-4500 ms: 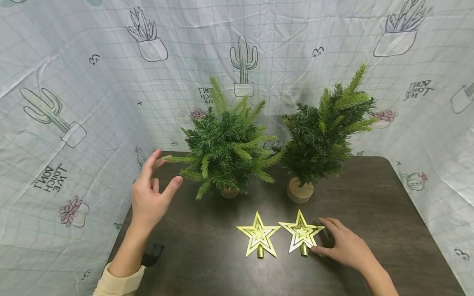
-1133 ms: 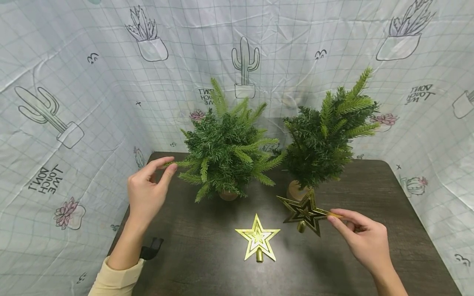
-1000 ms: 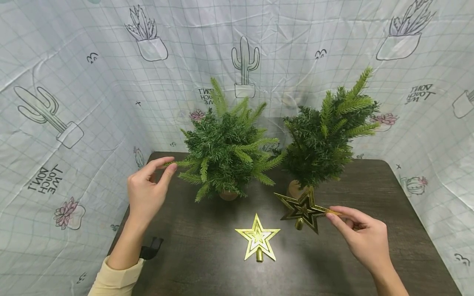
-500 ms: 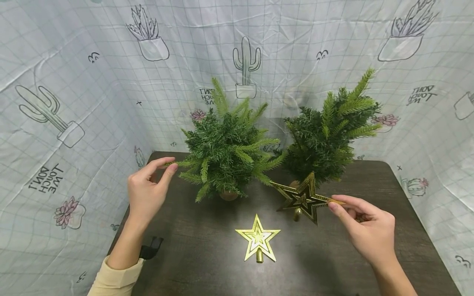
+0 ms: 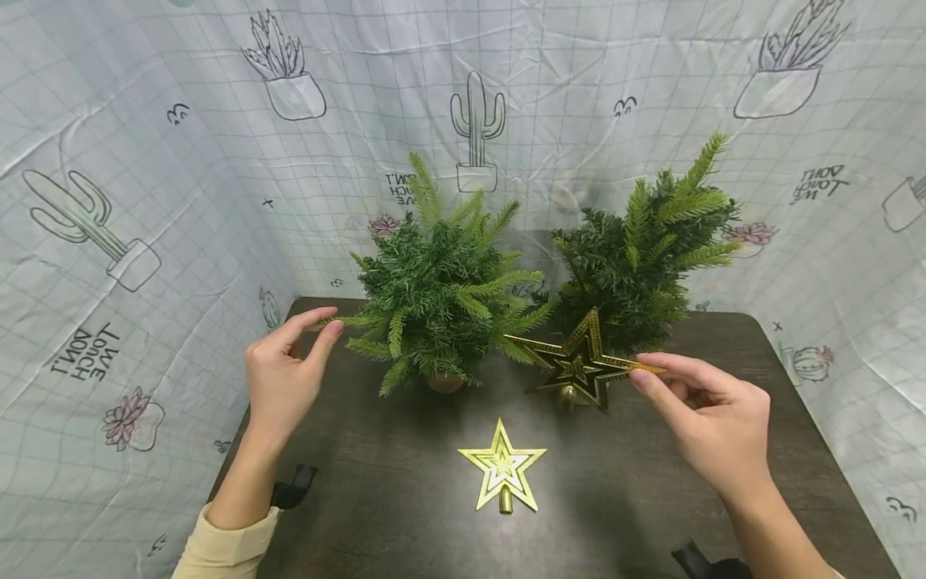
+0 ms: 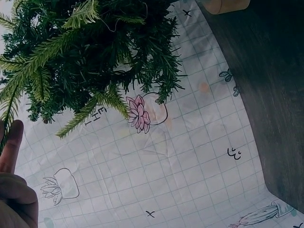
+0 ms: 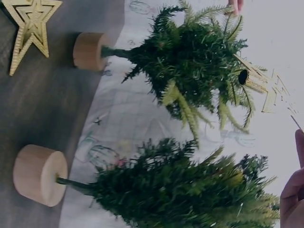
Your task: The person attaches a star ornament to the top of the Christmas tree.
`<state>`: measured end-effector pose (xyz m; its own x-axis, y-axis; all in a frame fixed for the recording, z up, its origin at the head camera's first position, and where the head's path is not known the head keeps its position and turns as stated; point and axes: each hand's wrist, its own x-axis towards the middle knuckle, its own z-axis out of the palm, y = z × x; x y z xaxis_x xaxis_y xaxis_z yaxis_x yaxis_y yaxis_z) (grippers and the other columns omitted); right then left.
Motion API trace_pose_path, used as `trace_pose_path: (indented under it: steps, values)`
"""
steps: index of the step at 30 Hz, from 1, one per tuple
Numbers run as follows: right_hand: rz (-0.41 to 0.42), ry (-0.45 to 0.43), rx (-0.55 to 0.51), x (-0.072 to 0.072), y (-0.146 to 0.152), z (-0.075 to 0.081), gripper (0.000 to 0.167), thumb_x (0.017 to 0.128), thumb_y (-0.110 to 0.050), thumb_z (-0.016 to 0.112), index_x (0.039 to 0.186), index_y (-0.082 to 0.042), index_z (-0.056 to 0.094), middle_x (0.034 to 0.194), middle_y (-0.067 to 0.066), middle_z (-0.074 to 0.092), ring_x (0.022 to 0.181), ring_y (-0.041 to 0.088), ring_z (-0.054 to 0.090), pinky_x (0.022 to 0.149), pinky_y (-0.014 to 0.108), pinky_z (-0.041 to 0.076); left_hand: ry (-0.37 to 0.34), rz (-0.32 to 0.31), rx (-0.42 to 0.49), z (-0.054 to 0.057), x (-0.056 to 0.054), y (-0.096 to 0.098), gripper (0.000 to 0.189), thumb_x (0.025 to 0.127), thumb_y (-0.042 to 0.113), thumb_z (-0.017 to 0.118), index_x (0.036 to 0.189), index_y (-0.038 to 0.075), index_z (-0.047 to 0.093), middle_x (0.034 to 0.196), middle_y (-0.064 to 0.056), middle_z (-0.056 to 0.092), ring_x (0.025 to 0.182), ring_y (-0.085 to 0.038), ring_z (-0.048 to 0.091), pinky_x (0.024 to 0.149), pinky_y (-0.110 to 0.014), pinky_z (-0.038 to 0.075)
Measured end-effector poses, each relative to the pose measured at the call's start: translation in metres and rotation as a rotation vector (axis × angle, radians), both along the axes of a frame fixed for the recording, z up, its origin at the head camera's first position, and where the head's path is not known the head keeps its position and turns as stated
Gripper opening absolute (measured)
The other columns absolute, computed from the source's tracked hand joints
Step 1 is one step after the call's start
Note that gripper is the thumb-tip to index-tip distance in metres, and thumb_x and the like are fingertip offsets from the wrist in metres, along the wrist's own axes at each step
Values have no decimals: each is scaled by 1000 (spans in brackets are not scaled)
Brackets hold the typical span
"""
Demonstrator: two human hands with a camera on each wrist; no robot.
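Note:
Between thumb and fingers, my right hand [image 5: 712, 410] pinches one point of a gold star tree topper [image 5: 575, 366], held up above the table with its short hollow socket [image 7: 254, 80] downward. In the head view this star overlaps the right tree's base. My left hand [image 5: 285, 374] pinches the tip of a light green branch on the left side of the small artificial Christmas tree [image 5: 441, 297]. That tree stands on a round wooden base [image 7: 90, 51]. A second gold star topper [image 5: 504, 466] lies flat on the table in front of it.
Another small artificial tree [image 5: 644, 257], leaning right, stands on its own wooden base [image 7: 40, 175] at the back right. A cactus-printed curtain [image 5: 362, 96] hangs behind and beside the dark wooden table [image 5: 405, 531]. A black strap [image 5: 295, 486] shows by the left wrist.
My right hand has picked one star up off the table and raised it, moving it back and to the left. The left hand has gone from spread fingers to pinching the branch tip.

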<state>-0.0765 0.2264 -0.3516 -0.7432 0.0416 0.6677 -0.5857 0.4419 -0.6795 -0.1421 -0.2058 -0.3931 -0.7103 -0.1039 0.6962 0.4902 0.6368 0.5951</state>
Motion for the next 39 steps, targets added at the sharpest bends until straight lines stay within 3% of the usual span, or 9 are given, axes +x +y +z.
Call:
trace_pose_path:
  steps: [6, 12, 24, 31, 39]
  values:
    - [28, 33, -8, -7, -6, 10, 24, 76, 23, 75, 97, 11, 77, 57, -5, 55, 48, 0, 37, 40, 17, 22, -6, -9, -2, 2, 1, 0, 22, 91, 12, 83, 113, 12, 82, 47, 9, 36, 46, -2, 12, 44, -23, 17]
    - [43, 57, -27, -12, -11, 20, 23, 76, 23, 75, 96, 13, 76, 55, -5, 51, 48, 1, 36, 41, 17, 22, -3, -5, 0, 1, 0, 0, 23, 90, 11, 84, 112, 10, 82, 49, 11, 39, 48, 3, 10, 45, -23, 17]
    - [60, 80, -54, -26, -14, 25, 21, 77, 22, 75, 96, 14, 76, 64, -4, 63, 49, 2, 38, 42, 18, 24, -13, -8, -17, 2, 1, -1, 21, 93, 14, 81, 114, 12, 81, 47, 7, 33, 46, -2, 12, 44, -24, 17]
    - [80, 110, -49, -31, -18, 33, 20, 77, 22, 75, 96, 15, 75, 57, -3, 53, 50, 2, 36, 45, 17, 24, -16, -20, -19, 1, 1, -1, 22, 94, 15, 81, 115, 11, 81, 48, 11, 31, 45, -5, 13, 44, -24, 17]
    - [86, 110, -40, -43, -22, 41, 19, 78, 19, 76, 97, 14, 76, 65, -2, 66, 48, 2, 38, 45, 17, 27, -22, -17, -17, 1, 1, -1, 21, 94, 14, 80, 115, 10, 81, 50, 10, 38, 46, -3, 12, 44, -23, 17]
